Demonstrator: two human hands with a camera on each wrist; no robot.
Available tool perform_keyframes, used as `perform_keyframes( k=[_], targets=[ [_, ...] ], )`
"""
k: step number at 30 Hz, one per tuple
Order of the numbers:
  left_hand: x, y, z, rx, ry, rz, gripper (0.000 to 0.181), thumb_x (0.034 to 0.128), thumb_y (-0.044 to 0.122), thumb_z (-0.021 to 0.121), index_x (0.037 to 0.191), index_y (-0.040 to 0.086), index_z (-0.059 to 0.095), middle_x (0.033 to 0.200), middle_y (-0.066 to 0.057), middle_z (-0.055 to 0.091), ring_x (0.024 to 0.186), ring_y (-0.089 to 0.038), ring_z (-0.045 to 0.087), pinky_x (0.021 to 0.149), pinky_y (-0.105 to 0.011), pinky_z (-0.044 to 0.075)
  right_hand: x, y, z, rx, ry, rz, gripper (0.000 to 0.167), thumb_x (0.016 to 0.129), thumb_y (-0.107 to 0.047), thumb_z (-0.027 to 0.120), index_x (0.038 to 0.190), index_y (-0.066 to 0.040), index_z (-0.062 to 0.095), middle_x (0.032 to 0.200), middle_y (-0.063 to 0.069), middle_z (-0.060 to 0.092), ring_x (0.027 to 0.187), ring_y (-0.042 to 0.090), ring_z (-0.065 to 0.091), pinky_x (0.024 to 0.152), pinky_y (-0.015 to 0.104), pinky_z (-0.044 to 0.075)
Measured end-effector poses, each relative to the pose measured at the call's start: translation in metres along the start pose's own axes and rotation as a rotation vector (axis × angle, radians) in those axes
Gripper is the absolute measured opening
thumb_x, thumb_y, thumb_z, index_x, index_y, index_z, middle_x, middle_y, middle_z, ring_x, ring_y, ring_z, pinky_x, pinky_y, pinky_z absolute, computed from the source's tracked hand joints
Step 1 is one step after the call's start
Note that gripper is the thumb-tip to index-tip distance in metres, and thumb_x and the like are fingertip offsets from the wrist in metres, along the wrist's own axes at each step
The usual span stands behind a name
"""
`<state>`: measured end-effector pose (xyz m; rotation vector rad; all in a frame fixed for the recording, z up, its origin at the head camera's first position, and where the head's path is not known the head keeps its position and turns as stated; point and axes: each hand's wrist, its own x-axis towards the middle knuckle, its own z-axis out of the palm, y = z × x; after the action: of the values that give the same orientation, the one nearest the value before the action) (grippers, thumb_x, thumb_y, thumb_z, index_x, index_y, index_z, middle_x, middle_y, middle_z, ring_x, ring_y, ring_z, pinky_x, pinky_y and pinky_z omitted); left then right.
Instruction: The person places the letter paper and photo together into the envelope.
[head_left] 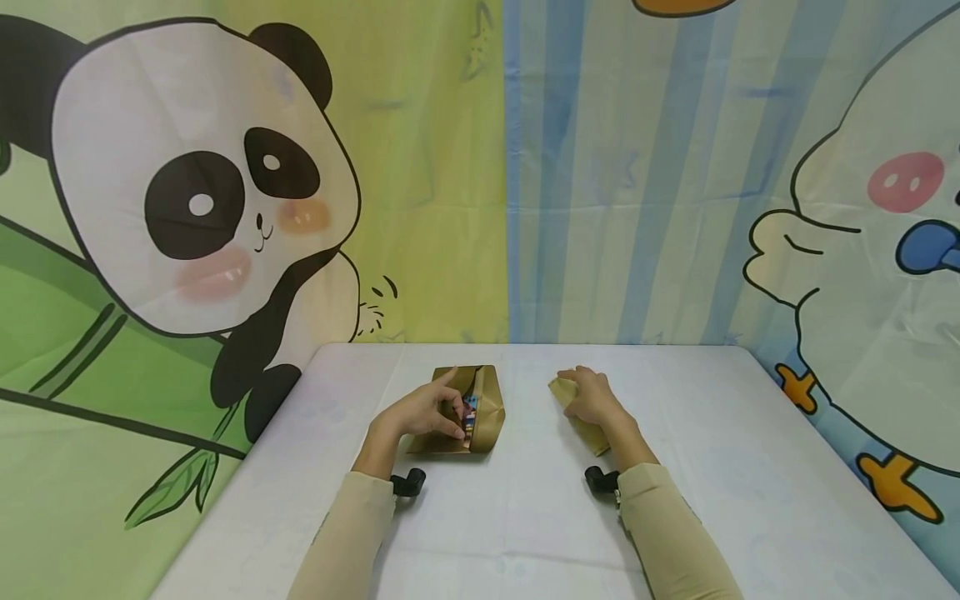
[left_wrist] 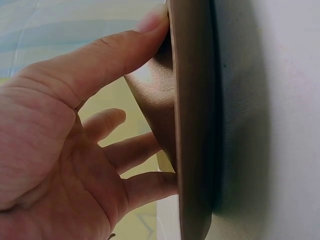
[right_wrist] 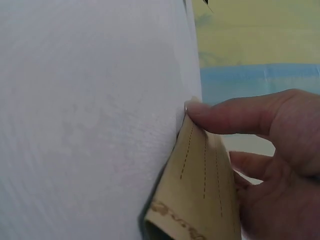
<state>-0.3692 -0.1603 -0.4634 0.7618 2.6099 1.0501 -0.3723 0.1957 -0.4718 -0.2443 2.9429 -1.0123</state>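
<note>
A brown paper envelope (head_left: pixel 491 408) lies on the table with its flap raised, and a small patch of colourful print (head_left: pixel 469 417) shows inside its opening. My left hand (head_left: pixel 427 411) is over the envelope. In the left wrist view its thumb touches the envelope's edge (left_wrist: pixel 192 125), with the fingers spread apart and two fingertips reaching the raised paper. To the right, my right hand (head_left: pixel 596 398) pinches a folded tan sheet of letter paper (right_wrist: pixel 197 180) between thumb and fingers. Dashed lines and a brown ornamental border are printed on the sheet.
The white tabletop (head_left: pixel 517 525) extends around both hands. Black wrist cameras (head_left: pixel 408 482) sit low on the inner side of each wrist. Behind the table hangs a cloth backdrop (head_left: pixel 435 167) with a cartoon panda.
</note>
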Motion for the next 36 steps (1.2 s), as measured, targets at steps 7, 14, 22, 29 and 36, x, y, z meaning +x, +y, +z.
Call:
perform_keyframes(
  k=[7,14,22,29,36],
  targets=[
    [0.001,-0.002,0.000,-0.002,0.005,-0.003,0.027,0.0753,0.021,0.094,0.088,0.016,0.071,0.176,-0.006,0.008,0.159,-0.046,0.016,0.125,-0.064,0.021,0.001,0.000,-0.001,0.006,0.005,-0.008,0.062,0.081,0.003,0.080,0.140,-0.001,0.063,0.153,0.030,0.049,0.136,0.050,0.051,0.103,0.060,0.050],
    [0.001,-0.002,0.001,-0.002,0.003,0.000,0.025,0.0752,0.021,0.094,0.086,0.019,0.071,0.176,-0.008,0.007,0.158,-0.048,0.017,0.125,-0.065,0.020,0.001,0.000,-0.003,0.097,0.043,-0.003,0.043,0.080,0.002,0.077,0.123,-0.005,0.075,0.140,0.027,0.062,0.111,0.036,0.065,0.087,0.044,0.058],
    [0.001,-0.002,0.000,0.002,0.002,0.010,0.025,0.0753,0.021,0.094,0.086,0.020,0.071,0.176,-0.009,0.005,0.158,-0.047,0.019,0.125,-0.065,0.021,0.004,-0.006,-0.005,0.336,0.025,0.024,0.060,0.086,-0.002,0.080,0.143,-0.006,0.062,0.140,0.026,0.062,0.080,0.020,0.065,0.066,0.030,0.056],
    [0.000,0.000,-0.001,-0.011,0.004,-0.010,0.025,0.0753,0.022,0.094,0.086,0.019,0.071,0.176,-0.006,0.007,0.159,-0.046,0.015,0.126,-0.066,0.018,0.004,-0.013,-0.003,0.459,-0.021,-0.003,0.069,0.088,-0.002,0.080,0.151,-0.003,0.052,0.132,0.025,0.065,0.092,0.019,0.069,0.074,0.030,0.061],
    [0.000,-0.001,0.000,-0.015,0.005,-0.005,0.024,0.0756,0.020,0.094,0.085,0.020,0.071,0.176,-0.007,0.006,0.158,-0.047,0.016,0.125,-0.066,0.019,0.004,-0.019,0.000,0.507,-0.022,-0.009,0.069,0.088,-0.009,0.082,0.151,-0.004,0.053,0.140,0.026,0.063,0.090,0.021,0.076,0.079,0.034,0.063]
  ],
)
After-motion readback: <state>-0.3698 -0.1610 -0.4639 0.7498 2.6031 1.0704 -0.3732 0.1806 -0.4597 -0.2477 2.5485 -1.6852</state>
